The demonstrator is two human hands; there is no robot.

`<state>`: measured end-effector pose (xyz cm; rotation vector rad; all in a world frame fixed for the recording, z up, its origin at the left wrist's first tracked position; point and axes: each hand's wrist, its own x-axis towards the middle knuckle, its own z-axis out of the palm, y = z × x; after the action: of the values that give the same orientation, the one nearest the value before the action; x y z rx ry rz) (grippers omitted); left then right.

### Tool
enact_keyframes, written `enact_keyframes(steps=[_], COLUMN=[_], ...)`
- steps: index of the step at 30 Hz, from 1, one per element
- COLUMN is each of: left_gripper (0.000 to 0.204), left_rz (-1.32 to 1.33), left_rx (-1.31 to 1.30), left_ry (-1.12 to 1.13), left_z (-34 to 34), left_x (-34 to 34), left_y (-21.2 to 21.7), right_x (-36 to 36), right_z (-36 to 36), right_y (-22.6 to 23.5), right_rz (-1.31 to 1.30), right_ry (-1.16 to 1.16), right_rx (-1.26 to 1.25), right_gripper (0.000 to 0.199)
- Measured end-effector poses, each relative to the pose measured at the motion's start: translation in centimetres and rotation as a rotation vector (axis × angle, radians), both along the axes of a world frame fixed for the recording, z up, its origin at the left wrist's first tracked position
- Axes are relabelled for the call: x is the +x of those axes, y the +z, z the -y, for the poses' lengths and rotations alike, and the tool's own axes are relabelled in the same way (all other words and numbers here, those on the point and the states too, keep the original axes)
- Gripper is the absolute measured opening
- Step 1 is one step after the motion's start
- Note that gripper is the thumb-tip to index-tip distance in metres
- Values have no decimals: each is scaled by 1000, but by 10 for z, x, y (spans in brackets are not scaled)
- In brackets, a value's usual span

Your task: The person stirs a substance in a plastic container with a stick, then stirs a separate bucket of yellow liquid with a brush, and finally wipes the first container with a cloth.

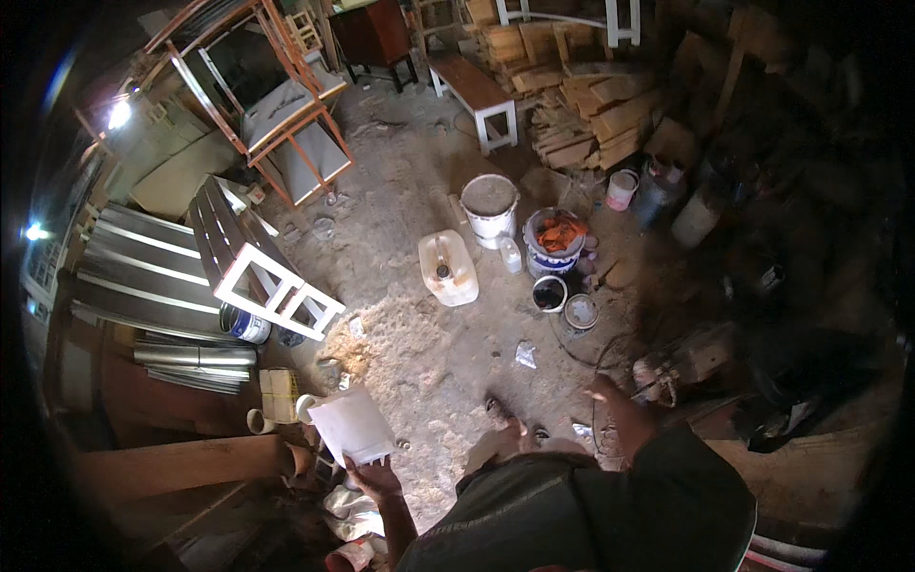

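My left hand [379, 479] grips the lower edge of a white rectangular piece [353, 426], its fingers curled against the underside. Whether this is a board, a sheet or the side of a container, I cannot make out. A pale rounded thing shows at its left corner. My right hand [615, 400] is out over the floor on the right, near a thin dark cable [593, 419]. Its fingers are dim and partly turned away, so their hold is unclear. Beyond both hands stands a translucent jerrycan [448, 269] with a dark cap.
White buckets [493, 224] and a tub with orange contents [558, 234] stand ahead. A slatted bench [262, 267] lies tipped at the left beside metal sheets [152, 276]. Planks [600, 110] and a low bench [472, 84] are at the back. Sawdust [367, 343] covers some floor.
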<state>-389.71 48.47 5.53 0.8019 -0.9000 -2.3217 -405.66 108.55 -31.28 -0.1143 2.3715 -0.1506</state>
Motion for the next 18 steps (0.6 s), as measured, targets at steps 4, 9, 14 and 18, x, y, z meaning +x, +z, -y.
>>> enact_keyframes(steps=[4,9,14,18], left_gripper=[93,94,90,92], left_rz=[184,463,625,792], left_rx=[0,97,72,65], left_ry=[137,112,60,363], left_z=[30,39,36,-14], left_x=[-48,-148,-157,-157], left_y=[-31,-72,-93,-58], right_x=[-49,-123,-249,-407], right_z=[11,19,26,66], right_y=[72,78,2,-8], right_rz=[55,-38,-171,-83], right_ry=[-345,-653,-730,-753], right_rx=[-114,-168,-280,-393], right_gripper=[69,81,89,80])
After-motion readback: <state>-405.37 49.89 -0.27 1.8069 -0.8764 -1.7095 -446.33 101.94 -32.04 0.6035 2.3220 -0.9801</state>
